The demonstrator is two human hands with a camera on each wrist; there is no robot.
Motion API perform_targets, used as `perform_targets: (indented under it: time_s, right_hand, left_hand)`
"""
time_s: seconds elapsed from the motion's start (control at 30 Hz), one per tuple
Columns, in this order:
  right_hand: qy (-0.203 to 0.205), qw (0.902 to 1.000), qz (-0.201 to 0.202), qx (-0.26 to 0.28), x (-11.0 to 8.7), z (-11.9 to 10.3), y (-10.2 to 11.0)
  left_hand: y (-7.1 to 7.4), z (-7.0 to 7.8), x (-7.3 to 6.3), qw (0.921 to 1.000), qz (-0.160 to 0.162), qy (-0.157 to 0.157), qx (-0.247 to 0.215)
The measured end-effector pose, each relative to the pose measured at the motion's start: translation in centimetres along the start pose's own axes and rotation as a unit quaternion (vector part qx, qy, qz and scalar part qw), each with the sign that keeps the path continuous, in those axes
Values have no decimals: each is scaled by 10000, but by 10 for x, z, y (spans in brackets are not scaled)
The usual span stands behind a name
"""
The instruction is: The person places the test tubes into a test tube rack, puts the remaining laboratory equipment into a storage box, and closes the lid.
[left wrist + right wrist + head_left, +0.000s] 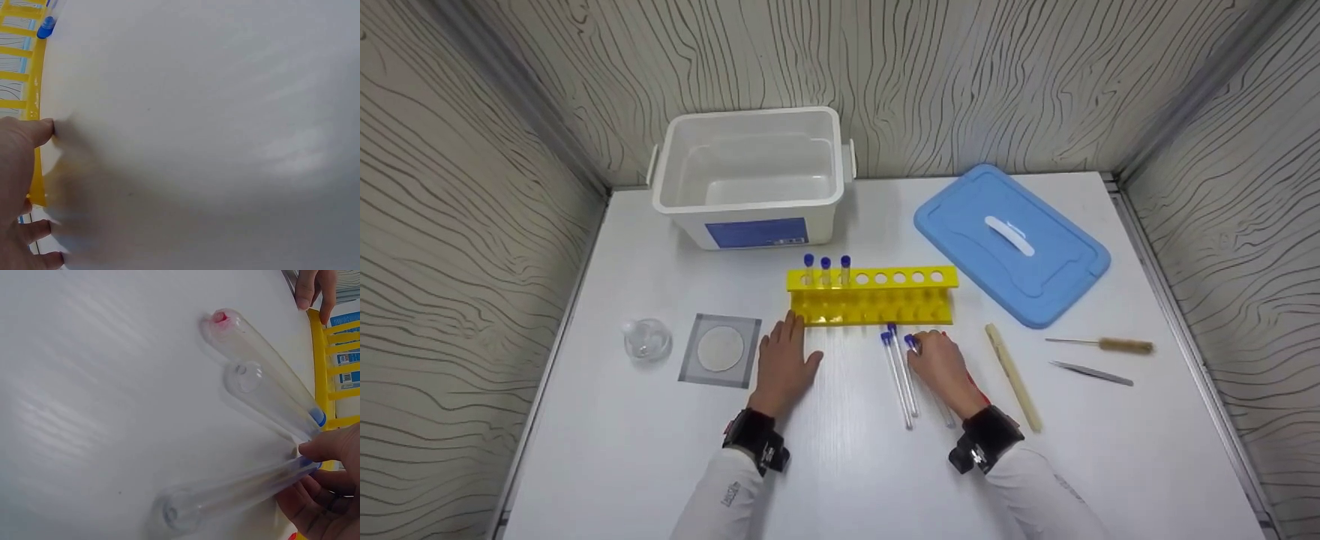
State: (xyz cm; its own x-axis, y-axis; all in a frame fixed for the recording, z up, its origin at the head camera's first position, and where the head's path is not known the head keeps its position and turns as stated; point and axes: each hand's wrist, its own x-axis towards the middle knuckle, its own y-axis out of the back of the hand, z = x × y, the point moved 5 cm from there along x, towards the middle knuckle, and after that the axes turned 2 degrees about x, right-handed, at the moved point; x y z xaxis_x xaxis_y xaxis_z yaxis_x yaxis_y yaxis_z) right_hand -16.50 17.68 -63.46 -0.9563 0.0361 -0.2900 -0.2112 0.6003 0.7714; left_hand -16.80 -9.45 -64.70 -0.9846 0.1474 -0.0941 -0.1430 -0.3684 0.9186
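A yellow test tube rack (870, 318) stands mid-table, with three blue-capped test tubes (845, 264) in its leftmost holes. My left hand (784, 365) lies with fingers extended, fingertips at the rack's front left corner. Just below the rack's cap end, my right hand (943, 369) pinches a clear test tube (225, 492) near its blue cap, thumb against fingers; its rounded end points toward me. To the left of that hand lie two more capped test tubes (898, 384). One of these loose tubes (270, 354) shows a red tint at its rounded end.
Behind the rack are an open white bin (765, 204) and its blue lid (1046, 274). On the left sit a small glass vessel (647, 340) and a grey square with a pale disc (721, 348). Rightward lie a beige stick (1014, 379), a wooden-handled needle (1125, 345) and tweezers (1091, 373).
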Motion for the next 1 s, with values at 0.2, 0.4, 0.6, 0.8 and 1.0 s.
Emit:
perform_targets:
  time_s: [0.2, 0.4, 0.6, 0.8, 1.0]
  right_hand:
    - [97, 9999, 84, 20, 0, 1, 4]
    - [40, 9992, 253, 303, -3, -1, 12]
    - [78, 9977, 450, 500, -4, -9, 26]
    - [503, 9936, 897, 462, -9, -26, 43]
    - [863, 9856, 1254, 741, -15, -42, 60]
  left_hand:
    - [-1, 0, -2, 9998, 99, -131, 90]
    - [-1, -1, -1, 9997, 123, -153, 164]
    - [0, 0, 0, 9999, 9, -85, 130]
    - [1, 1, 0, 10000, -25, -68, 45]
    - [0, 0, 0, 10000, -53, -19, -33]
